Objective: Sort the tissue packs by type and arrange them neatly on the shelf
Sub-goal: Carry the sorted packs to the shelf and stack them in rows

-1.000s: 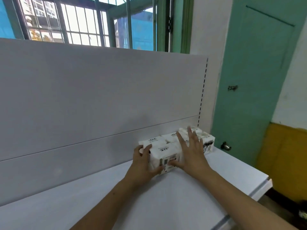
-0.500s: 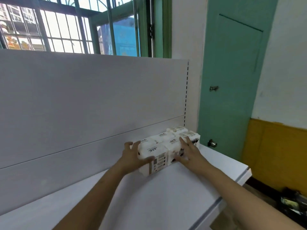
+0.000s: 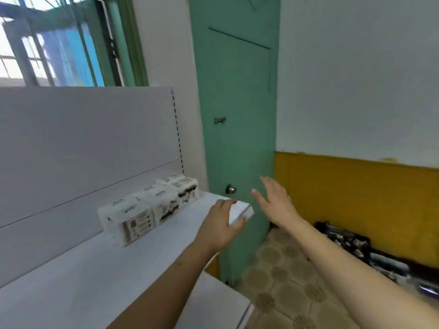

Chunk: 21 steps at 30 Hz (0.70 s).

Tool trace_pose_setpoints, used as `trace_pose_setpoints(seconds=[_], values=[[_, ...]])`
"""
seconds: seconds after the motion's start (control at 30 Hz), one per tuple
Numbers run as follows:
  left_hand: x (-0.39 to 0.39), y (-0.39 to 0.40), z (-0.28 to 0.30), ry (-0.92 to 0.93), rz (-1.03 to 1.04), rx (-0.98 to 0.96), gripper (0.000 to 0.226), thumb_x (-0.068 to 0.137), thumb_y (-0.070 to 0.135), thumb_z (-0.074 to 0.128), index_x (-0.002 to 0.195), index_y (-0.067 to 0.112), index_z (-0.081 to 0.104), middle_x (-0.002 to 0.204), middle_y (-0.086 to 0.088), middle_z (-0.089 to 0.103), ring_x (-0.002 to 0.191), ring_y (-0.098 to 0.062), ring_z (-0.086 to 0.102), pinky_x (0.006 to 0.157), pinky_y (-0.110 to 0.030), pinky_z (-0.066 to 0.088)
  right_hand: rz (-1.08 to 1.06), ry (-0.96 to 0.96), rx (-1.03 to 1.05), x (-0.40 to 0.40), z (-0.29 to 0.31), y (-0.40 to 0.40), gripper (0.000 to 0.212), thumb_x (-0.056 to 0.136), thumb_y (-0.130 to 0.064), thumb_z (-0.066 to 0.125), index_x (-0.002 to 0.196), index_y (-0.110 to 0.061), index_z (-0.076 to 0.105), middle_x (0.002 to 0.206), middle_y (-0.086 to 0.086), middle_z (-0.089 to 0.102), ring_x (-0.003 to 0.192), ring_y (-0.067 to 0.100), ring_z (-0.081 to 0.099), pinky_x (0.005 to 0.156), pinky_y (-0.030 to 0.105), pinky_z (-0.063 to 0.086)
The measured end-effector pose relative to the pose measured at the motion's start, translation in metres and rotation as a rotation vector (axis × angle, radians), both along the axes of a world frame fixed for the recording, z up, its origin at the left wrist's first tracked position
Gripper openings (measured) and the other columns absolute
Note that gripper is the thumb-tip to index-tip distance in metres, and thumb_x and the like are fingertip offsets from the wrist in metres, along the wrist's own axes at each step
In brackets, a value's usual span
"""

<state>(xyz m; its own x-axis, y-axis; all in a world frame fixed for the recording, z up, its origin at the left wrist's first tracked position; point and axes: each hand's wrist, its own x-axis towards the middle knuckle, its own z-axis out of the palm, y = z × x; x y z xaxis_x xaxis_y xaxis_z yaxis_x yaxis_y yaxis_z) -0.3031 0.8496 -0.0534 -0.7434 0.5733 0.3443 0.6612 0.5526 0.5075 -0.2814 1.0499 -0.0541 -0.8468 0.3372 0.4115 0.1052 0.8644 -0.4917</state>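
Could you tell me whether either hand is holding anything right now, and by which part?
Neither holds anything: the left hand and right hand are open, apart from the tissue packs.

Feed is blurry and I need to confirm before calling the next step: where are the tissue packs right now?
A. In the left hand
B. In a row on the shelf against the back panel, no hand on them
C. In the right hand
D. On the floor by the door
B: the tissue packs sit in a row on the shelf against its back panel; the left hand and right hand are both off them, holding nothing.
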Motion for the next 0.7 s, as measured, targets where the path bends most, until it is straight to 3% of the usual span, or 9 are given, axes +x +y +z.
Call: trace_pose_setpoints(seconds=[0.27, 0.33, 0.43, 0.6, 0.7], values=[[0.201, 0.225, -0.077, -0.132, -0.437, -0.135, 0.058, 0.096, 0.049, 0.051, 0.147, 0.026, 0.038, 0.143, 0.004, 0.041, 0.133, -0.015, 0.041, 0.11, -0.032, 0.038, -0.462, -0.075, -0.133, 0.261, -0.049, 0.189, 0.065, 0.101, -0.056, 0.033, 0.152, -0.016, 0.028, 0.158, 0.005, 0.029, 0.144, 0.026, 0.026, 0.116, 0.042, 0.027], [0.269, 0.268, -0.097, -0.159, -0.56, -0.182, 0.059, 0.095, 0.046, 0.053, 0.148, 0.026, 0.036, 0.143, 0.005, 0.039, 0.131, -0.013, 0.042, 0.109, -0.027, 0.037, -0.584, -0.114, -0.167, 0.337, -0.067, 0.223, 0.065, 0.101, -0.056, 0.033, 0.152, -0.015, 0.03, 0.156, 0.006, 0.031, 0.142, 0.027, 0.03, 0.114, 0.041, 0.03], [0.363, 0.319, -0.125, -0.203, -0.771, -0.243, 0.057, 0.095, 0.037, 0.057, 0.146, 0.02, 0.039, 0.14, 0.001, 0.039, 0.13, -0.015, 0.044, 0.104, -0.021, 0.034, -0.763, -0.174, -0.188, 0.447, -0.088, 0.263, 0.063, 0.1, -0.055, 0.033, 0.15, -0.015, 0.034, 0.153, 0.008, 0.035, 0.138, 0.03, 0.036, 0.112, 0.042, 0.035], [0.488, 0.371, -0.168, -0.199, -1.028, -0.425, 0.062, 0.095, 0.043, 0.054, 0.149, 0.019, 0.035, 0.149, -0.003, 0.036, 0.131, -0.021, 0.044, 0.103, -0.031, 0.042, -0.975, -0.259, -0.29, 0.608, -0.113, 0.297, 0.064, 0.1, -0.056, 0.033, 0.15, -0.016, 0.033, 0.153, 0.008, 0.034, 0.14, 0.032, 0.032, 0.112, 0.046, 0.034], [0.539, 0.396, -0.187, -0.122, -1.168, -0.522, 0.065, 0.095, 0.046, 0.051, 0.151, 0.02, 0.031, 0.147, -0.004, 0.038, 0.131, -0.022, 0.043, 0.105, -0.036, 0.042, -1.128, -0.291, -0.316, 0.685, -0.131, 0.305, 0.062, 0.1, -0.053, 0.036, 0.147, -0.012, 0.037, 0.147, 0.013, 0.041, 0.133, 0.036, 0.04, 0.107, 0.047, 0.037]])
